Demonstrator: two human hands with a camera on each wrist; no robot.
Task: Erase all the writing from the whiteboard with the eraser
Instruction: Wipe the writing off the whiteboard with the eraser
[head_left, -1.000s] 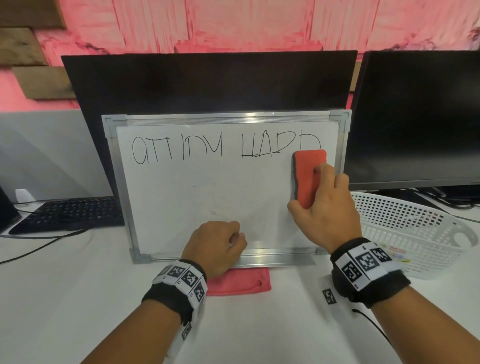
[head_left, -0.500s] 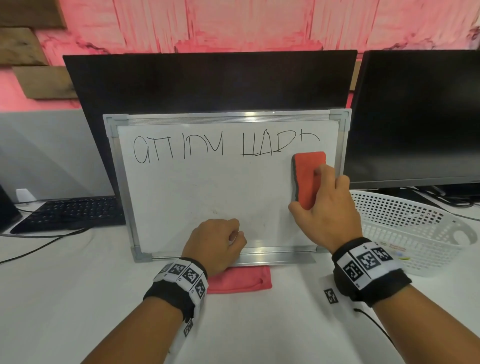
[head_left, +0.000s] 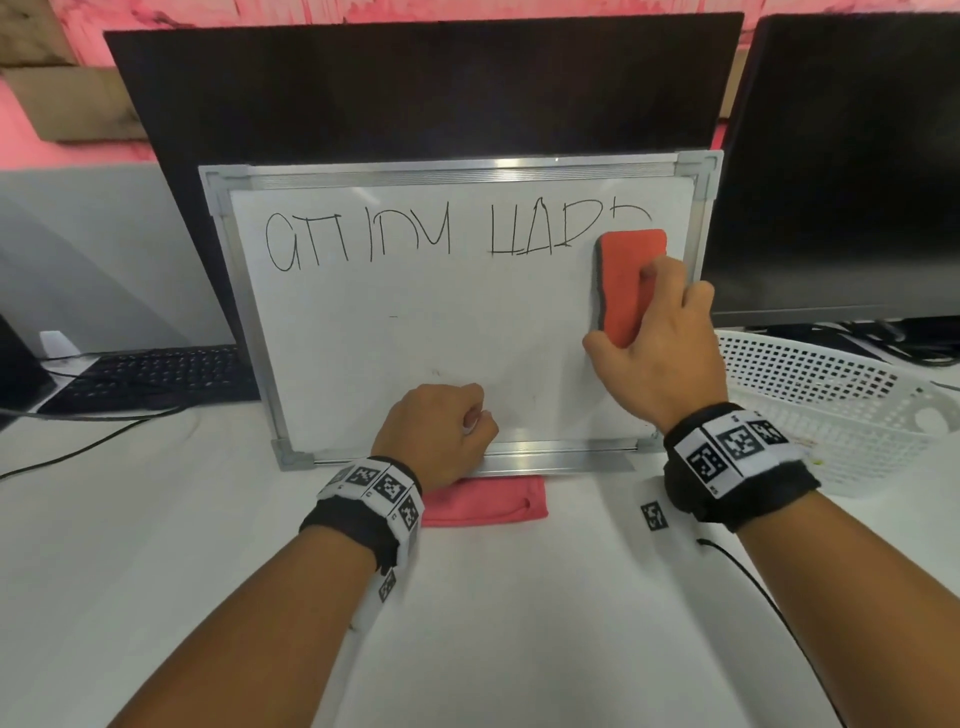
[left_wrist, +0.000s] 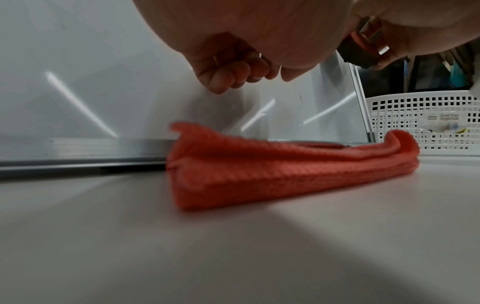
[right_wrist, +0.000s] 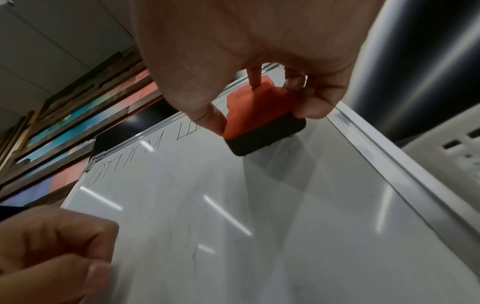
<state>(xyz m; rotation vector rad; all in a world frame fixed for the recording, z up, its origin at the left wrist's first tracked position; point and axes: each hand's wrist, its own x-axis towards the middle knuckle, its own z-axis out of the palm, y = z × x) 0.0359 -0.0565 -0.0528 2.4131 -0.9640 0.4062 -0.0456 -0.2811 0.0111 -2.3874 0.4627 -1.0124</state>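
Right hand (head_left: 655, 332) grips eraser (head_left: 629, 280) on whiteboard (head_left: 415, 332) — left hand (head_left: 434, 434) fisted, basket (head_left: 841, 410) beside.

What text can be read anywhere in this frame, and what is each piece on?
"STUDY HARD", handwritten in black on the whiteboard: the letters' lower parts are wiped away and the eraser covers part of the last letter, so this is a likely reading.
"Oval Tray Organizer", on a sticker on the white basket.
Smaller print on that sticker: too blurred to read.
Square coded markers on both wristbands: patterns only, no readable words.
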